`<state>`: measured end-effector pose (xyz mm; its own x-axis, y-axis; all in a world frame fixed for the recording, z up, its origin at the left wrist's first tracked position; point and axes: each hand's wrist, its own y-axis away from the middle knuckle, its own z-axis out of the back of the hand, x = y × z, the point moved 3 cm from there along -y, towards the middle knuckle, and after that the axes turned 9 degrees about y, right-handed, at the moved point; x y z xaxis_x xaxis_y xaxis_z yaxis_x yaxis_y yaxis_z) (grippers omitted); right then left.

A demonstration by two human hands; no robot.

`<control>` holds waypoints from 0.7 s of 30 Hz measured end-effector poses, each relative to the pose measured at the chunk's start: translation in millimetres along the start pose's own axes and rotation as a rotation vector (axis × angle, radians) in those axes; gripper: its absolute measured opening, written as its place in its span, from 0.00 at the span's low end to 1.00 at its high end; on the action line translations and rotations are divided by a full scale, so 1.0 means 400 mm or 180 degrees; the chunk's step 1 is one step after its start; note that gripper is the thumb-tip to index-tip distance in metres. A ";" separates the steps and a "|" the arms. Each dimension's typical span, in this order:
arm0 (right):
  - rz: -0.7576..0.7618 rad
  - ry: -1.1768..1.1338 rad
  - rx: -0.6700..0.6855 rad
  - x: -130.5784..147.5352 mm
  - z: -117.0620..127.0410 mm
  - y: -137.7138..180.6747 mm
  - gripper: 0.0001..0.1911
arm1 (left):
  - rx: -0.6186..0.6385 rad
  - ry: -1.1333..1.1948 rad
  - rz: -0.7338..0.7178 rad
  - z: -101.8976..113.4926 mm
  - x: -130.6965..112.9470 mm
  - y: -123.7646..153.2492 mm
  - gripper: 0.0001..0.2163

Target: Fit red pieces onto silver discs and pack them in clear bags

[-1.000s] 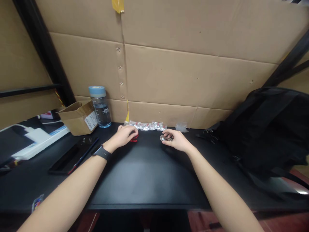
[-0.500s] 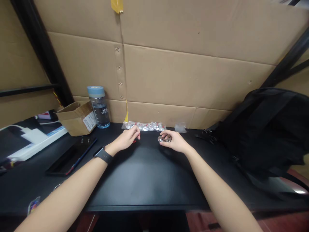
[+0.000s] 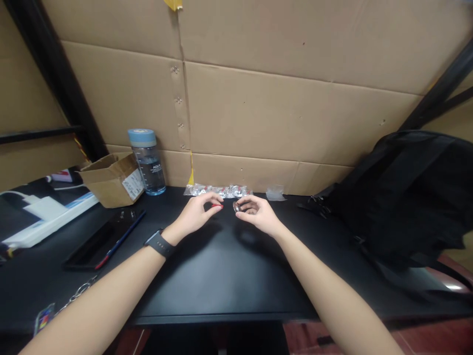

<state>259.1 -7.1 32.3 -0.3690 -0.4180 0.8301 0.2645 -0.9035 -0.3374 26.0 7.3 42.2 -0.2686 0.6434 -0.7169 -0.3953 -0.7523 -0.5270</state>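
Note:
Between the thumb and fingers of my left hand (image 3: 197,213) is a small red piece (image 3: 217,205), too small to name. Across a short gap, my right hand (image 3: 259,215) pinches a small round metal disc (image 3: 236,207) by its edge, its face turned toward the left hand. Both hands are raised a little above the black table (image 3: 221,281). Just behind them, along the cardboard wall, lies a row of clear plastic packets (image 3: 221,191) with shiny round pieces and bits of red inside. A separate clear bag (image 3: 275,193) sits to their right.
On the left stand a water bottle (image 3: 150,167) and an open cardboard box (image 3: 111,185). Nearer are a dark tablet (image 3: 99,241) with a pen, a power strip (image 3: 70,217) and a keychain (image 3: 76,296). A black backpack (image 3: 410,197) fills the right side.
My hands have come closer together and lifted slightly. The metal disc in my right hand has turned more upright, and the red piece shows more clearly at my left fingertips.

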 end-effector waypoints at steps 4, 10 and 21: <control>0.0033 -0.0386 -0.0096 0.016 -0.019 0.004 0.21 | -0.0109 -0.0074 0.0011 -0.006 -0.017 0.003 0.09; 0.0206 -0.0606 -0.0397 0.037 -0.048 0.012 0.24 | -0.0337 -0.0136 -0.0157 -0.016 -0.044 0.004 0.07; 0.0507 -0.0493 -0.0642 0.072 -0.078 0.032 0.19 | -0.0521 -0.0232 -0.0199 -0.046 -0.059 0.018 0.06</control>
<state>224.1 -33.8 37.9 -0.1926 -0.5504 0.8124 0.1201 -0.8349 -0.5372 45.5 -15.9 46.8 -0.3132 0.6937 -0.6486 -0.2667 -0.7197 -0.6410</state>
